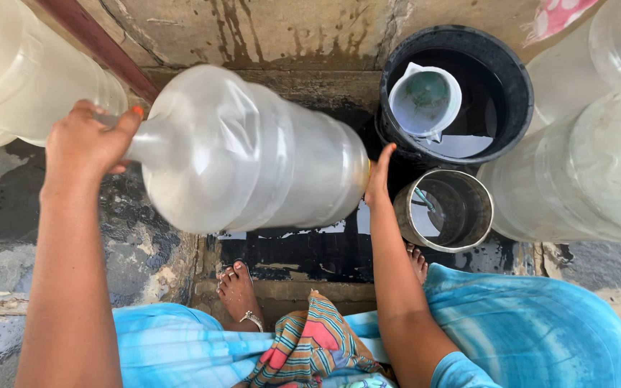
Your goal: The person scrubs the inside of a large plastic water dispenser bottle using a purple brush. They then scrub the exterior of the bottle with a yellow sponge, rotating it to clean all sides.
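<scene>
One large clear plastic water jug [253, 151], sideways: neck gripped in closed left hand [88, 144], base steadied by flat-open right hand [380, 172]. One black plastic bucket [512, 79]; one steel pot [483, 215].

Two hands hold one big clear jug [253, 151]: left hand [84, 144] on its neck, right hand [380, 176] at its base. Beyond the right fingertips stand one black bucket [512, 68], one white mug [425, 100] inside it, and one steel pot [445, 210]. Four more clear jugs stand around.

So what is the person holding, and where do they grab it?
A big clear plastic jug, held sideways: left hand around its neck, right hand against its base.
</scene>
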